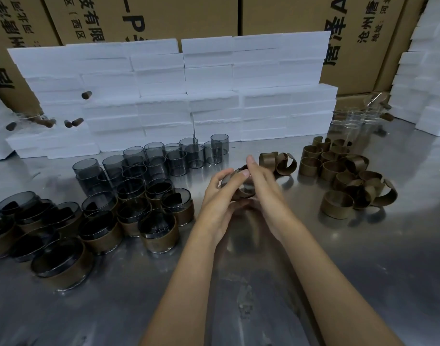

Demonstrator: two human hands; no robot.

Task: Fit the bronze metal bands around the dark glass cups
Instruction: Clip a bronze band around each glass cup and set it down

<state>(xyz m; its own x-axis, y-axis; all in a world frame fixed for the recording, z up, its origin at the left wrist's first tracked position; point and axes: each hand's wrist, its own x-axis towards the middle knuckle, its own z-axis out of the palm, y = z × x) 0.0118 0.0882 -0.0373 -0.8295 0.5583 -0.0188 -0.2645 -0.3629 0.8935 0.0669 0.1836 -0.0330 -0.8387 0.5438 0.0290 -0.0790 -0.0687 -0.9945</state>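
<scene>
Steel tabletop (363, 258), dull and scuffed, runs across the whole view, with white foam blocks (164, 96) stacked along its far side and printed cardboard cartons (189, 13) behind them. At the near left stands a cluster of banded cups (94, 226), each dark glass already wearing its bronze sleeve; by my count more than a dozen are finished. Behind them, toward the foam, wait the bare dark cups (149, 163), roughly as many again (some are stacked two high, so an exact count is not possible). To the right lies a loose heap of bronze bands (343, 176), some closed into rings, others sprung open into curls.

Over the middle of the table the left hand (221, 196) and the right hand (261, 186) meet around one cup with a band (241, 188) held above the surface. Left fingers curl round its near side, thumb on top; right fingers are pressed together and wrapped over the far side. Whether the band is fully seated I cannot tell, since the hands cover most of it.

I judge the work to be about halfway: one fitting in progress, a good stock of cups and bands still to pair
</scene>
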